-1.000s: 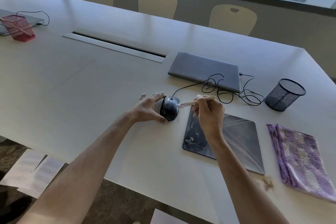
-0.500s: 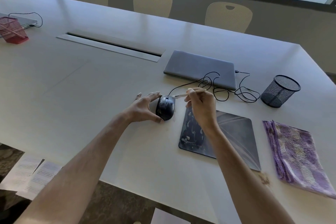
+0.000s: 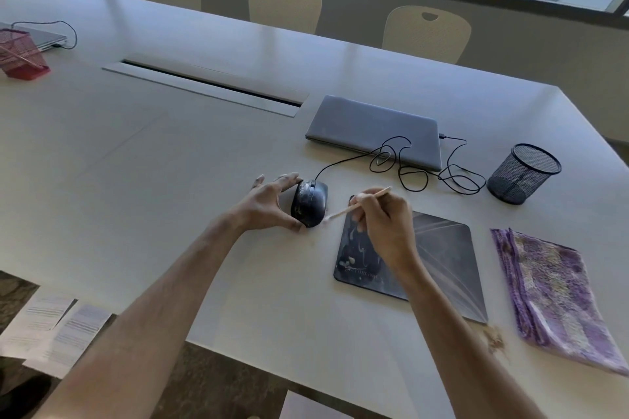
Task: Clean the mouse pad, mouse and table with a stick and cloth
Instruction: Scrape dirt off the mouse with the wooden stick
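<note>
mouse [image 3: 309, 202] left of mouse pad [image 3: 439, 262] | cloth [image 3: 558, 296] right

I see a glossy plastic mouse [image 3: 309, 202], a smooth matt table [image 3: 153, 160], black wire-mesh cup [image 3: 522, 173], and soft purple cloth [image 3: 558, 296].

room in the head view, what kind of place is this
Most likely an office meeting room. One large pale table has a cable slot in its middle, matching chairs stand along its far side, and a closed laptop and mesh pen cup sit on it.
</note>
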Motion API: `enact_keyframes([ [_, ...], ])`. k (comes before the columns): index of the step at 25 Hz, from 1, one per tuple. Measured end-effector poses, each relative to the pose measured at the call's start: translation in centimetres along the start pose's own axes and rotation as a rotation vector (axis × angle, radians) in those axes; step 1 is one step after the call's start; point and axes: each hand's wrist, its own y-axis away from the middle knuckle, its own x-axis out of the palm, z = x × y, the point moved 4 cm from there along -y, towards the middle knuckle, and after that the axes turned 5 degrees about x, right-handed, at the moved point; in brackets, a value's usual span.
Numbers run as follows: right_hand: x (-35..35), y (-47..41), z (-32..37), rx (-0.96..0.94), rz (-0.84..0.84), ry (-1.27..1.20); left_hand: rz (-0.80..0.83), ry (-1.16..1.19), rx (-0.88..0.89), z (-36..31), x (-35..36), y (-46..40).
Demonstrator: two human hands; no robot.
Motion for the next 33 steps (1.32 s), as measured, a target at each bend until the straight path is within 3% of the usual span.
enact_keyframes([
  [3,-0.2,-2.7,0.4,0.044,-0.070,0.022,0.011,0.004,0.005,0.0,0.0,0.0],
  [8,2.4,-5.8,0.7,-0.123,0.087,0.267,0.009,-0.001,0.009,-0.1,-0.1,0.0],
  [12,2.8,-6.4,-0.8,-0.005,0.189,0.105,0.014,-0.006,0.016,-0.1,-0.1,-0.1],
  [17,0.3,-7.6,-2.2,0.143,-0.029,0.011,0.013,-0.008,0.019,0.1,0.1,-0.1],
  [22,1.7,-8.0,-2.0,0.177,0.088,-0.074,0.011,-0.016,0.013,0.4,0.1,-0.2],
  [25,1.3,-7.9,-2.0,0.163,0.014,0.026,0.007,-0.012,0.005,0.3,0.1,-0.2],
  [29,2.0,-7.9,-1.1,0.151,0.097,-0.015,0.022,-0.035,0.003,0.3,0.1,-0.3],
  [33,1.6,-7.9,-0.8,0.133,-0.003,0.153,0.035,-0.051,-0.047,0.6,0.1,-0.2],
])
